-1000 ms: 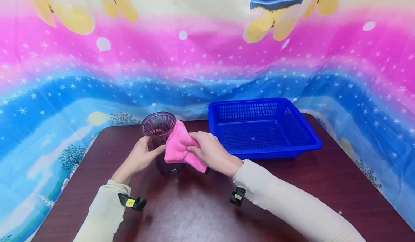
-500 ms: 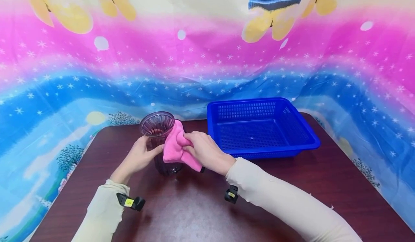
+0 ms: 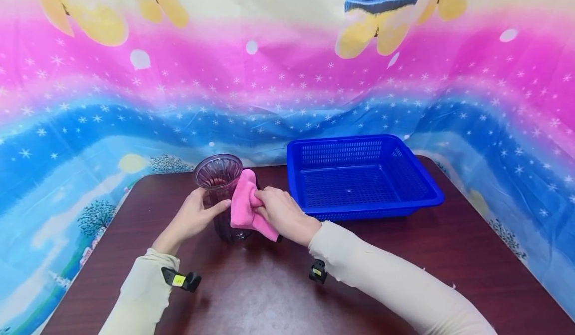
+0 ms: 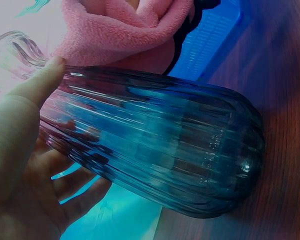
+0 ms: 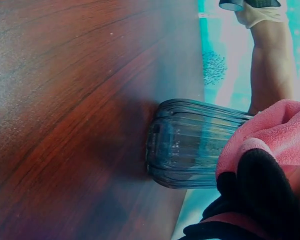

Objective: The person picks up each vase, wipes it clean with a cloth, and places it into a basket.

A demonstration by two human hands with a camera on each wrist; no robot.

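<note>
A tinted, ribbed glass vase (image 3: pixel 221 220) with a flared rim stands upright on the table. My left hand (image 3: pixel 193 217) grips its neck from the left; the left wrist view shows the thumb across the near side of the vase (image 4: pixel 155 135) and the fingers curled behind it. In my right hand (image 3: pixel 285 212) is a bunched pink cloth (image 3: pixel 244 202), pressed to the vase's right side below the rim. Black trim along the cloth's edge (image 5: pixel 262 185) shows in the right wrist view. Most of my right fingers are hidden by the cloth.
A blue perforated plastic basket (image 3: pixel 364 195) sits at the back right of the dark wooden table (image 3: pixel 269 285), close to my right hand. Behind the table hangs a printed backdrop (image 3: pixel 278 90). Each wrist wears a black camera mount.
My right hand has shifted slightly left with the cloth, which slid a little down and changed its folds against the vase. The left hand and vase stay nearly in place.
</note>
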